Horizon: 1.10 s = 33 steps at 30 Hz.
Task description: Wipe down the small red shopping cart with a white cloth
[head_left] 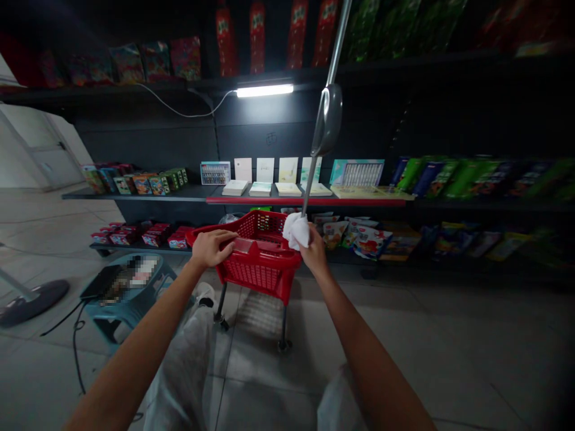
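A small red plastic shopping cart [251, 269] on thin legs with casters stands in front of me. My left hand [214, 248] grips the near left part of its rim, fingers over the top and thumb toward me. At the cart's right corner, my right hand [314, 248] is closed on a crumpled white cloth [296, 231]. The cloth is around the lower end of a slim metal pole [309, 185], which rises from that corner. Higher up, the pole carries a grey oval piece [327, 120]. The right fingertips are partly hidden by the cloth.
Behind the cart, dark shelves hold books [263, 188], boxed sets [358, 172], snack bags [371, 239] and red bottles [257, 37]. A lit tube lamp [265, 90] hangs above. To the left stand a blue-grey stool [130, 305] with cables and a round-based stand [36, 302].
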Each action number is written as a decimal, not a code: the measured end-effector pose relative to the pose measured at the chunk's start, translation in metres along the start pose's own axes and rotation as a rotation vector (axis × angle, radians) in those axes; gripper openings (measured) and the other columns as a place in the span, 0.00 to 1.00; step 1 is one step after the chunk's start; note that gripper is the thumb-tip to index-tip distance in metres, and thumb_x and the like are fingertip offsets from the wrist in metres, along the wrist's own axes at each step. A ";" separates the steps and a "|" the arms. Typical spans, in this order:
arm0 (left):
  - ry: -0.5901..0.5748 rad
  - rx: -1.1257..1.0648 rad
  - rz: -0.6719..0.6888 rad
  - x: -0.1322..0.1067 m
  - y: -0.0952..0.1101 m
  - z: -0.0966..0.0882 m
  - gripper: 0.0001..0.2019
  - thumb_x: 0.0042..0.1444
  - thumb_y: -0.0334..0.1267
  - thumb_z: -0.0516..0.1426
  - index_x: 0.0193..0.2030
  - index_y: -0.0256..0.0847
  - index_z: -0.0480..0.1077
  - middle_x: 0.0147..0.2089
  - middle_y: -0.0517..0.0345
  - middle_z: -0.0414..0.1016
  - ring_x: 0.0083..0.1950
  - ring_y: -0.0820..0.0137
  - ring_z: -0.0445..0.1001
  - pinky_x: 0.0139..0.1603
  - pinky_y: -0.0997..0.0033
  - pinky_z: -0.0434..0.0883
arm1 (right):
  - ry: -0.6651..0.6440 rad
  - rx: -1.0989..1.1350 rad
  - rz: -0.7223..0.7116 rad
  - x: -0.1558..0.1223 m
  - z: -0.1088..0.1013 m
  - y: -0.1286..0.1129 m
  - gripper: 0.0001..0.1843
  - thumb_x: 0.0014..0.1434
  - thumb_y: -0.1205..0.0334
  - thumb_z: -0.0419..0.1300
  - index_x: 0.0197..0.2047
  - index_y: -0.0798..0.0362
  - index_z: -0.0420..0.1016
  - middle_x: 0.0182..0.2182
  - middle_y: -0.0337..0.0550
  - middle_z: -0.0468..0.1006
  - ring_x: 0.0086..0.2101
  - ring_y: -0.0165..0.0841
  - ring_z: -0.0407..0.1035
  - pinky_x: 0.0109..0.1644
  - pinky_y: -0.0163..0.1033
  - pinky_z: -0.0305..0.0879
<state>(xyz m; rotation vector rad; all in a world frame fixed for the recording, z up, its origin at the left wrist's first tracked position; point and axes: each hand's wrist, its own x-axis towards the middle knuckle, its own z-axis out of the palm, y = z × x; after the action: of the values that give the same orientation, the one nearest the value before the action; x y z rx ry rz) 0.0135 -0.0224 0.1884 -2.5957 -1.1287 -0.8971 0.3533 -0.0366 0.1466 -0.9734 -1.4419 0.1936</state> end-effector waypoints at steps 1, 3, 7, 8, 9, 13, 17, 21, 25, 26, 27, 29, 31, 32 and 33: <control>0.002 -0.004 0.006 0.000 -0.001 0.000 0.25 0.68 0.53 0.50 0.57 0.44 0.81 0.57 0.53 0.84 0.56 0.59 0.83 0.50 0.62 0.76 | -0.005 0.008 0.004 -0.003 0.000 0.001 0.12 0.60 0.51 0.59 0.43 0.48 0.73 0.39 0.46 0.82 0.42 0.41 0.75 0.49 0.43 0.71; 0.013 -0.013 0.017 0.000 -0.003 0.002 0.25 0.68 0.52 0.50 0.56 0.44 0.82 0.56 0.53 0.84 0.55 0.59 0.83 0.50 0.61 0.77 | -0.035 0.019 0.021 -0.008 -0.002 0.003 0.12 0.60 0.52 0.61 0.44 0.49 0.74 0.39 0.44 0.82 0.42 0.41 0.75 0.48 0.42 0.71; 0.045 -0.046 0.062 0.001 -0.011 0.006 0.25 0.68 0.52 0.49 0.55 0.43 0.83 0.54 0.51 0.85 0.54 0.58 0.84 0.53 0.60 0.77 | -0.072 0.050 0.075 -0.016 -0.007 -0.002 0.12 0.60 0.54 0.62 0.45 0.49 0.76 0.36 0.42 0.82 0.38 0.40 0.76 0.44 0.40 0.71; 0.051 -0.057 0.077 0.001 -0.014 0.006 0.25 0.68 0.51 0.48 0.54 0.43 0.83 0.54 0.51 0.85 0.54 0.58 0.84 0.54 0.60 0.77 | -0.076 0.061 0.080 -0.017 -0.008 -0.005 0.12 0.60 0.54 0.62 0.45 0.49 0.76 0.36 0.42 0.83 0.38 0.39 0.76 0.43 0.39 0.71; 0.056 -0.067 0.090 0.000 -0.017 0.006 0.25 0.68 0.51 0.48 0.54 0.43 0.83 0.54 0.51 0.85 0.54 0.58 0.84 0.54 0.60 0.77 | -0.080 0.073 0.082 -0.019 -0.008 -0.008 0.13 0.60 0.54 0.63 0.46 0.50 0.76 0.37 0.42 0.83 0.38 0.39 0.76 0.43 0.39 0.71; 0.062 -0.105 0.111 -0.008 -0.027 0.004 0.24 0.68 0.49 0.48 0.54 0.43 0.83 0.54 0.51 0.85 0.55 0.59 0.83 0.56 0.61 0.77 | -0.121 0.101 0.061 -0.027 -0.007 -0.018 0.15 0.60 0.53 0.63 0.48 0.50 0.77 0.39 0.43 0.84 0.38 0.39 0.77 0.44 0.40 0.72; 0.099 -0.111 0.101 -0.016 -0.036 0.000 0.25 0.68 0.49 0.48 0.54 0.43 0.83 0.54 0.51 0.85 0.55 0.59 0.83 0.56 0.60 0.78 | -0.196 0.119 0.040 -0.032 -0.006 -0.025 0.16 0.60 0.53 0.64 0.49 0.51 0.77 0.41 0.44 0.84 0.39 0.39 0.78 0.44 0.40 0.73; 0.105 -0.112 0.103 -0.018 -0.037 -0.001 0.26 0.67 0.49 0.47 0.53 0.43 0.83 0.54 0.50 0.85 0.55 0.59 0.84 0.56 0.59 0.78 | -0.245 0.143 0.051 -0.033 -0.008 -0.027 0.17 0.61 0.52 0.64 0.50 0.51 0.76 0.41 0.43 0.84 0.40 0.39 0.78 0.45 0.40 0.73; 0.082 -0.123 0.087 -0.016 -0.032 -0.001 0.26 0.66 0.49 0.46 0.54 0.44 0.83 0.55 0.50 0.85 0.56 0.60 0.83 0.59 0.59 0.77 | -0.276 0.146 0.060 -0.032 -0.013 -0.027 0.17 0.63 0.49 0.62 0.51 0.49 0.77 0.42 0.42 0.83 0.41 0.39 0.77 0.46 0.41 0.73; 0.079 -0.123 0.082 -0.015 -0.031 0.000 0.26 0.66 0.49 0.46 0.54 0.44 0.83 0.55 0.50 0.85 0.56 0.60 0.83 0.59 0.59 0.77 | -0.278 0.141 0.061 -0.031 -0.014 -0.026 0.17 0.63 0.49 0.62 0.51 0.49 0.77 0.42 0.42 0.83 0.41 0.39 0.77 0.46 0.41 0.74; 0.078 -0.124 0.078 -0.015 -0.030 0.000 0.26 0.66 0.50 0.46 0.54 0.45 0.83 0.54 0.50 0.85 0.56 0.59 0.83 0.59 0.59 0.77 | -0.278 0.136 0.063 -0.031 -0.015 -0.026 0.18 0.64 0.48 0.62 0.51 0.49 0.78 0.42 0.42 0.83 0.41 0.39 0.77 0.45 0.41 0.74; 0.084 -0.127 0.085 -0.015 -0.028 0.002 0.27 0.67 0.50 0.46 0.54 0.44 0.83 0.54 0.50 0.85 0.56 0.59 0.83 0.59 0.58 0.77 | -0.277 0.132 0.071 -0.030 -0.017 -0.024 0.18 0.64 0.48 0.62 0.51 0.49 0.78 0.42 0.42 0.83 0.40 0.39 0.77 0.45 0.41 0.74; 0.090 -0.131 0.105 -0.014 -0.027 0.004 0.27 0.68 0.49 0.45 0.55 0.43 0.83 0.55 0.49 0.85 0.56 0.60 0.83 0.59 0.58 0.77 | -0.280 0.138 0.079 -0.030 -0.018 -0.020 0.18 0.63 0.48 0.63 0.51 0.49 0.78 0.42 0.42 0.83 0.40 0.38 0.77 0.45 0.40 0.74; 0.091 -0.133 0.115 -0.013 -0.027 0.005 0.27 0.68 0.49 0.45 0.55 0.43 0.83 0.55 0.49 0.85 0.56 0.60 0.83 0.59 0.58 0.77 | -0.284 0.147 0.086 -0.030 -0.019 -0.018 0.19 0.63 0.48 0.63 0.51 0.50 0.78 0.42 0.42 0.83 0.40 0.37 0.76 0.44 0.39 0.74; 0.090 -0.135 0.124 -0.011 -0.028 0.007 0.27 0.68 0.49 0.45 0.55 0.43 0.83 0.55 0.49 0.85 0.56 0.60 0.83 0.59 0.58 0.77 | -0.286 0.159 0.096 -0.031 -0.019 -0.016 0.19 0.63 0.48 0.63 0.51 0.50 0.78 0.42 0.42 0.83 0.39 0.37 0.76 0.43 0.39 0.73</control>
<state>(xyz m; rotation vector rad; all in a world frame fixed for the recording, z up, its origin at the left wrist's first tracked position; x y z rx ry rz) -0.0092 -0.0074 0.1741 -2.6661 -0.9019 -1.0848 0.3575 -0.0751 0.1376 -0.9105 -1.6130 0.5280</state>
